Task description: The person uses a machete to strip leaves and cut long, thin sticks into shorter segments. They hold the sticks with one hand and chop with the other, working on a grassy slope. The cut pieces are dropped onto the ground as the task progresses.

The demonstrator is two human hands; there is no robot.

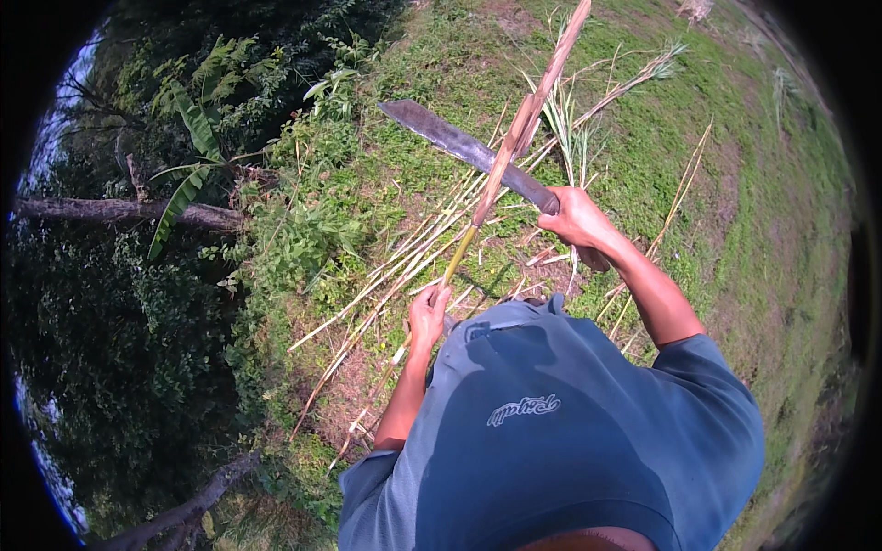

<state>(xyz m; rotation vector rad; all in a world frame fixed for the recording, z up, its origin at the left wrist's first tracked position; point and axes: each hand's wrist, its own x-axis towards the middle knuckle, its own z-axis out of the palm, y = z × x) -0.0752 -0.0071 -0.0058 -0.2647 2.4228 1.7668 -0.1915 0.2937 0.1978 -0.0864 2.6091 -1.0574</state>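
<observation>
Hands point(428, 317) grip a broad metal machete point(459, 146) and slim, brown-sheathed stalk point(491, 191)

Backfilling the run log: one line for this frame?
left hand: grips stalk | right hand: grips machete | machete: crosses stalk | loose stalks: on ground

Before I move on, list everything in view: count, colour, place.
Husk-covered stalk: one, brown and yellow-green, centre
Metal machete: one, dark grey, crossing the stalk
Thin loose stalks: many, yellowish, on the ground
Narrow leaf tufts: several, green, top centre
Broad-leaved plant: one, green, upper left
Bare trunks: at least two, grey-brown, left side
Dense foliage: uncountable, dark green, left
Grassy ground: one, green-brown, centre to right
Short-sleeved shirt: one, blue, lower centre
Left grip: one, closed on the stalk
Right grip: one, closed on the machete handle
</observation>
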